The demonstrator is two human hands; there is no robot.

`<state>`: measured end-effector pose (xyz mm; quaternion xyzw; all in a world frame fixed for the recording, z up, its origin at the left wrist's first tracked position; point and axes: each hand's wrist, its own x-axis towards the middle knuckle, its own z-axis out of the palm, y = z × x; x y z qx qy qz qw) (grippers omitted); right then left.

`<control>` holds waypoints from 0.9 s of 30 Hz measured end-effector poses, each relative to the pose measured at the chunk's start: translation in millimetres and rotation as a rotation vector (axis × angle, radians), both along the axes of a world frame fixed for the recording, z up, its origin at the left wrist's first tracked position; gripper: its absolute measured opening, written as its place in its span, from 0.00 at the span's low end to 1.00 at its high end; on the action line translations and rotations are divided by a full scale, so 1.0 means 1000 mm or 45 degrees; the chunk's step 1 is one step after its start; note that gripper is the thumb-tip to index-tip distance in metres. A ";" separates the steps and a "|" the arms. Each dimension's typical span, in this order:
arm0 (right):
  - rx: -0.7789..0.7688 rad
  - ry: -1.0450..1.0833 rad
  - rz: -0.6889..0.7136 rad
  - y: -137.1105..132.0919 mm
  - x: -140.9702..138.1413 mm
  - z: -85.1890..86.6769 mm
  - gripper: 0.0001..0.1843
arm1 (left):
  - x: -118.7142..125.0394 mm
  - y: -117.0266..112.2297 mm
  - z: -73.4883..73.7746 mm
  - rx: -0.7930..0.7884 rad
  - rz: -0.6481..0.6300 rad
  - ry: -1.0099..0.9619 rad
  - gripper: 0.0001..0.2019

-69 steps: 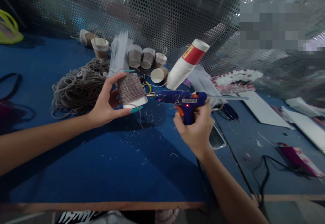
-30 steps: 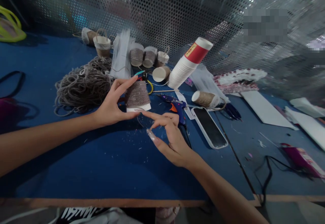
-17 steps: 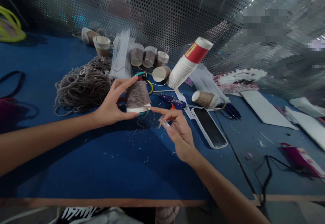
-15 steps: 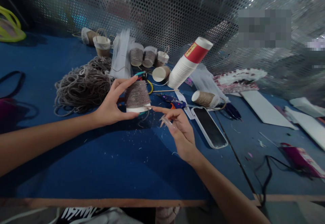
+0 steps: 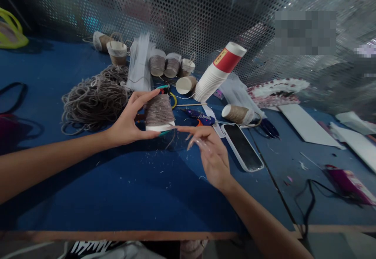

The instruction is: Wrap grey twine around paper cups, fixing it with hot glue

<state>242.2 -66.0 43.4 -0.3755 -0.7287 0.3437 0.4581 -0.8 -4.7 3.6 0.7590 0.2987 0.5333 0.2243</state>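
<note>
My left hand [image 5: 129, 122] is closed on a paper cup [image 5: 160, 112], thumb below and fingers above. Grey-brown cord is wound round most of the cup, leaving a white band bare at the lower end. My right hand [image 5: 210, 147] has its index finger stretched out, its tip at the right end of that white band; whether it touches cannot be told. Its other fingers are loosely bent, and nothing shows in them. A loose cord end [image 5: 170, 141] hangs under the cup. Scissors with a yellow handle [image 5: 174, 100] lie partly hidden behind the cup.
A pile of grey cord [image 5: 94, 102] lies left. Behind stand several cord-wrapped cups [image 5: 172, 65] and a leaning stack of paper cups [image 5: 216, 73]. A blue glue gun [image 5: 199, 117], phone [image 5: 242, 147] and wrapped cup [image 5: 236, 114] lie right. A perforated metal screen [image 5: 182, 20] rises behind.
My right hand has shifted slightly right and down, its index finger now lower along the cup's white band. The left hand keeps its hold on the cup.
</note>
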 end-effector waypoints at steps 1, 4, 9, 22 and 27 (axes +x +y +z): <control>-0.030 -0.006 0.057 -0.001 0.000 0.000 0.12 | 0.000 0.000 0.000 -0.006 0.001 -0.010 0.45; -0.065 0.097 0.138 0.000 -0.001 -0.001 0.13 | 0.000 -0.001 -0.001 -0.038 -0.001 -0.048 0.45; -0.119 0.265 -0.017 0.004 -0.003 0.002 0.13 | 0.001 0.001 -0.005 -0.105 -0.135 -0.159 0.44; -0.103 0.438 -0.285 0.012 0.000 0.002 0.11 | 0.000 0.002 -0.008 -0.136 -0.279 -0.230 0.42; -0.319 0.404 0.148 -0.003 -0.010 0.012 0.11 | 0.001 0.002 -0.008 -0.151 -0.291 -0.215 0.42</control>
